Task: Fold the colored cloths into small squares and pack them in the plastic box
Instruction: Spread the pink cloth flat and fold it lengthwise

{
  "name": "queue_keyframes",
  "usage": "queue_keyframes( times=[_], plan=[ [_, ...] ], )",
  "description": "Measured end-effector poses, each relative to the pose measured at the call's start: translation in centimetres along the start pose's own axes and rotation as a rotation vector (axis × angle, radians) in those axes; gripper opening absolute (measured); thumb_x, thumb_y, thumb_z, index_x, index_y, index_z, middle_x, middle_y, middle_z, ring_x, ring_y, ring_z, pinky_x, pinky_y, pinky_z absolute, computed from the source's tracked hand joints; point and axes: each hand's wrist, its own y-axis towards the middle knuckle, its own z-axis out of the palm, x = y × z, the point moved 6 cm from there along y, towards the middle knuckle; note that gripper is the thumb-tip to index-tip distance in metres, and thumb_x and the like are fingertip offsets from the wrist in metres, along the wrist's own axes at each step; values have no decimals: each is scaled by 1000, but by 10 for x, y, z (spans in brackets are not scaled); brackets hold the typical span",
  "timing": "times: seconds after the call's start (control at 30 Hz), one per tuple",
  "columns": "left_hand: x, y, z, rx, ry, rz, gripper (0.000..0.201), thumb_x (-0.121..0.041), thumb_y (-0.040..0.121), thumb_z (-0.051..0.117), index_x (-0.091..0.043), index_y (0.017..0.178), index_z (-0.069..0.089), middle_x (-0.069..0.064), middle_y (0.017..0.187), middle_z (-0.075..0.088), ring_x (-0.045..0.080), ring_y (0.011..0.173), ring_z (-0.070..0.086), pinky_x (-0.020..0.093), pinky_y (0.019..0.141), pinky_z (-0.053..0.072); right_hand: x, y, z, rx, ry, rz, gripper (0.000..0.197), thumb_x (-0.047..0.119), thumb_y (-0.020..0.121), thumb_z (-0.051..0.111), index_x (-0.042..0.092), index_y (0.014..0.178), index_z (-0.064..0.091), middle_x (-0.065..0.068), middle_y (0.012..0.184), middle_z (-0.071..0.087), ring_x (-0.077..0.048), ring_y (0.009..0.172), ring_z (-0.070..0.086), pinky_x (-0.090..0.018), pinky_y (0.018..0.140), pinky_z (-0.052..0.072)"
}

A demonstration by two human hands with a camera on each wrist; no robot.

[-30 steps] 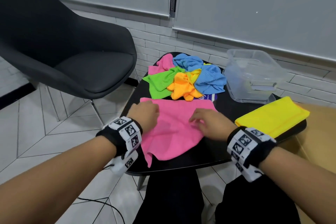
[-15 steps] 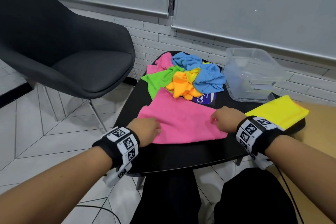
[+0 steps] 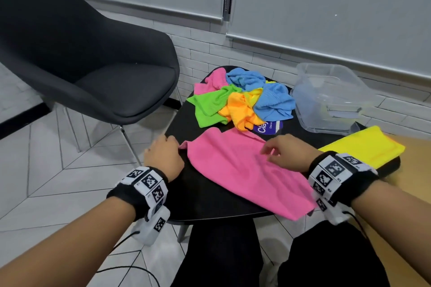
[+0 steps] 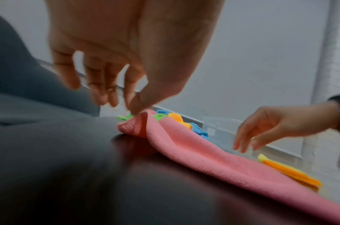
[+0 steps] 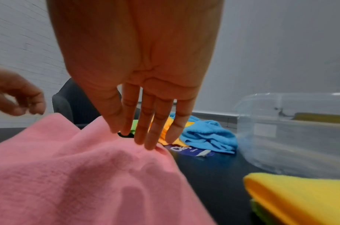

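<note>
A folded pink cloth (image 3: 245,170) lies slantwise on the black table (image 3: 210,200), its right end at the front edge. My left hand (image 3: 171,144) pinches its raised left corner between thumb and forefinger (image 4: 135,110). Over the cloth's far edge my right hand (image 3: 270,154) has straight fingers, and their tips (image 5: 149,146) touch the pink cloth (image 5: 68,175). Behind lies a loose pile of cloths (image 3: 242,102) in pink, blue, green, orange and yellow. The clear plastic box (image 3: 331,81) stands at the back right. A folded yellow cloth (image 3: 363,147) lies on the right.
A dark grey chair (image 3: 93,65) stands left of the table over the tiled floor. A purple label (image 3: 268,128) lies between the pile and the pink cloth. My dark-clothed legs are under the table's front edge. A brick wall runs behind.
The pink cloth went from spread flat to folded and now lies turned slantwise. My left hand moved out to its left corner; my right hand moved left over its far edge.
</note>
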Motion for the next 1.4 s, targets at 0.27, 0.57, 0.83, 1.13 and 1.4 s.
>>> queue_keyframes(
  times=[0.27, 0.57, 0.83, 1.13, 1.4],
  plan=[
    [-8, -9, 31, 185, -353, -63, 18, -30, 74, 74, -15, 80, 65, 8, 97, 66, 25, 92, 62, 31, 79, 49, 20, 31, 39, 149, -84, -49, 66, 18, 83, 67, 27, 143, 40, 5, 147, 42, -16, 132, 41, -32, 111, 34],
    [-44, 0, 44, 266, -664, 250, 47, 4, 76, 58, -39, 94, 61, -9, 98, 69, 10, 94, 65, 33, 87, 53, 5, 20, 43, 129, -195, 36, 69, 45, 86, 64, 26, 146, 35, -4, 133, 50, -22, 123, 47, -33, 98, 41],
    [-40, 1, 38, 197, -511, 243, 26, 2, 81, 65, -17, 98, 60, -9, 80, 55, 9, 75, 50, 20, 73, 41, 8, 19, 46, 117, -182, 66, 67, 43, 87, 64, 26, 145, 35, -5, 129, 51, -25, 120, 50, -38, 99, 44],
    [-39, 6, 18, 164, -695, 258, 15, -25, 90, 62, -11, 93, 59, 8, 76, 71, 27, 74, 67, 38, 77, 52, 7, 19, 46, 114, -175, 72, 69, 42, 88, 63, 27, 147, 32, -5, 135, 49, -24, 124, 48, -36, 102, 42],
    [-60, 12, -2, 154, -843, 210, 21, -19, 96, 55, 1, 100, 52, 28, 70, 64, 17, 46, 63, 25, 57, 51, 4, 17, 44, 87, -143, 63, 67, 45, 87, 62, 30, 146, 34, -2, 135, 49, -21, 124, 47, -34, 99, 41]
  ],
)
